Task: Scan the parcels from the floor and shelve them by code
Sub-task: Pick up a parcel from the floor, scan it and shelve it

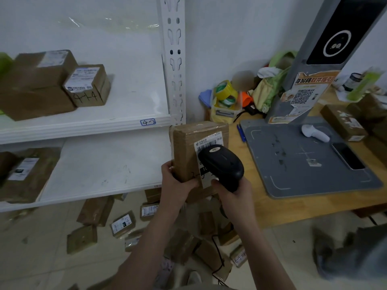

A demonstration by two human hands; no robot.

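My left hand (176, 181) grips the lower end of a brown cardboard parcel (186, 147) and holds it upright in front of the shelf post. A white shipping label (206, 141) faces me on the parcel. My right hand (234, 195) grips the handle of a black barcode scanner (221, 164), whose head points at the label and covers part of it. A black cable (216, 254) hangs from the scanner. Several brown parcels (123, 225) lie scattered on the floor below my arms.
A white metal shelf unit (94, 124) on the left carries boxes on two levels; a box (88, 85) is marked 4-1-4 and the shelf edge tag (147, 122) reads 4-2. On the right stands a wooden table (282, 208) with a grey scanning station (303, 162), tape rolls and more parcels.
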